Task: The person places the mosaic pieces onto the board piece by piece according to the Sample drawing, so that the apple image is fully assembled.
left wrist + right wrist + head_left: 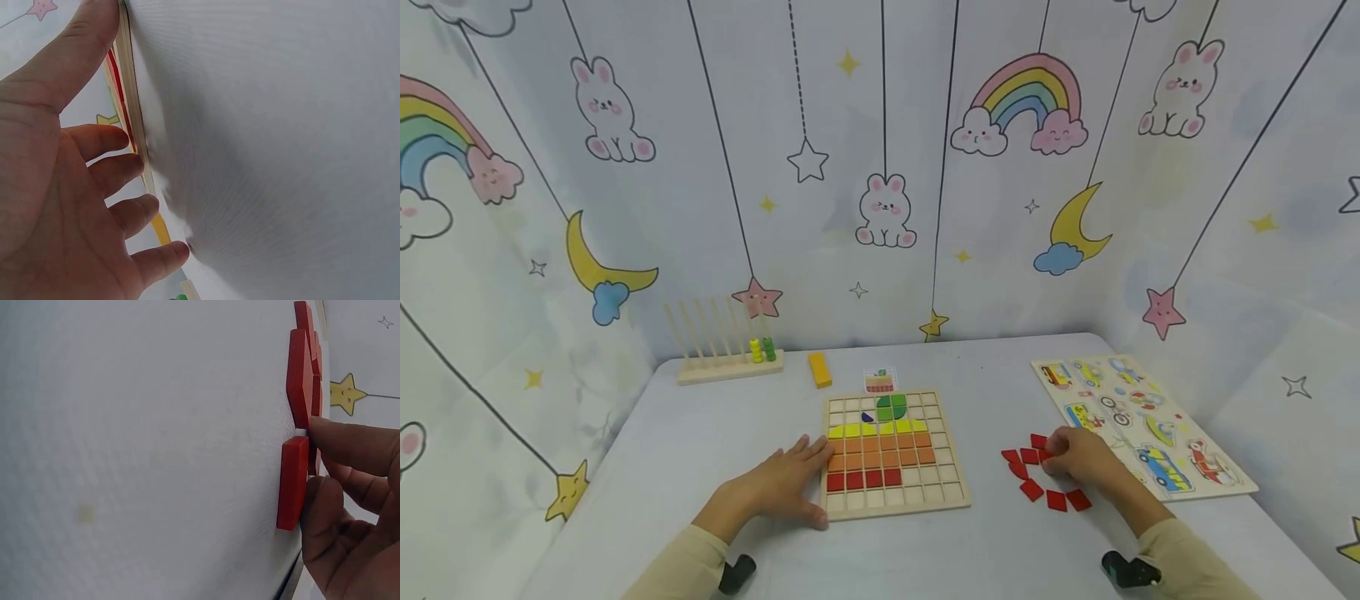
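Landmark: wooden grid board (953, 467), lying flat on the grey table (700, 450); its sides run roughly square to the table's near edge, tilted slightly anticlockwise.
Board contents: a green piece at the top, then a yellow row, two orange rows and a partial row of four red squares (863, 479); the remaining cells are bare wood.
Left hand (786, 483): flat on the table against the board's left edge, fingers straight and slightly spread; in the left wrist view the fingertips (172, 253) meet the board's side wall (134, 112) and the thumb lies along it.
Right hand (1078, 458): to the right of the board, resting on a cluster of loose red tiles (1030, 489).
Right-hand state: thumb and fingertips (350, 447) pinch at one red tile (292, 484), seen edge-on; whether it is lifted off the table cannot be told.
Tile orientation: flat squares, so no long axis; the loose ones lie at mixed angles, several corner-on to the board.
Beyond the board: small pattern card (880, 382), orange block (819, 369), wooden peg rack (730, 367) with yellow and green beads.
Right of the tiles: vehicle peg puzzle (1142, 425).
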A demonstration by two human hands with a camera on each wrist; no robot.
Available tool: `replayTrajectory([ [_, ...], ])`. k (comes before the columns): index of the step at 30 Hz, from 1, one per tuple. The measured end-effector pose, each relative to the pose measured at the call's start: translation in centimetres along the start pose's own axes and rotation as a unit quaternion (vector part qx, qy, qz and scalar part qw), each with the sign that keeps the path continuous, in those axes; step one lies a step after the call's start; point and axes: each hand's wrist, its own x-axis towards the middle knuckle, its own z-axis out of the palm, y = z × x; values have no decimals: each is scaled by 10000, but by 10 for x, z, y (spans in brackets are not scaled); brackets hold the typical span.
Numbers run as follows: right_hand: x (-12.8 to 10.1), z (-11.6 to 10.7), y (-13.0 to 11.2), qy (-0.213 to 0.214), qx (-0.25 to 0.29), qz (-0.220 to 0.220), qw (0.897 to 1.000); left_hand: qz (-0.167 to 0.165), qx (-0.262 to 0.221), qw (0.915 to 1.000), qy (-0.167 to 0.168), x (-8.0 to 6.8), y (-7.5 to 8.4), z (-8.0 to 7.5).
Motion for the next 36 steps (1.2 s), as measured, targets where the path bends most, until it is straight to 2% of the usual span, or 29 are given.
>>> replayTrajectory([
  [9,0,4,1,62,18,-157,9999,-2,69,10000,30,-1,1,0],
  [15,0,2,0,-42,124,-173,9998,1,40,10000,24,0,0,-1],
  [18,-1,-1,0,-52,424,-73,9991,15,42,10000,32,0,0,-1],
  [21,-2,-3,-3,3,1121,47,9937,25,31,10000,30,1,0,-1],
  [23,-2,-4,-7,41,1771,98,9841,28,16,10000,28,1,0,-1],
  [25,-2,-4,-13,28,2455,-1,9694,37,20,10000,38,1,-1,0],
  [30,-4,2,-39,-363,4013,-286,9148,62,30,10000,71,0,-2,0],
  [32,-6,8,-53,-560,4362,-272,8977,60,7,10000,63,0,-2,0],
  [36,-7,26,-79,-802,4661,-243,8807,54,-3,10000,53,-1,-1,-1],
])
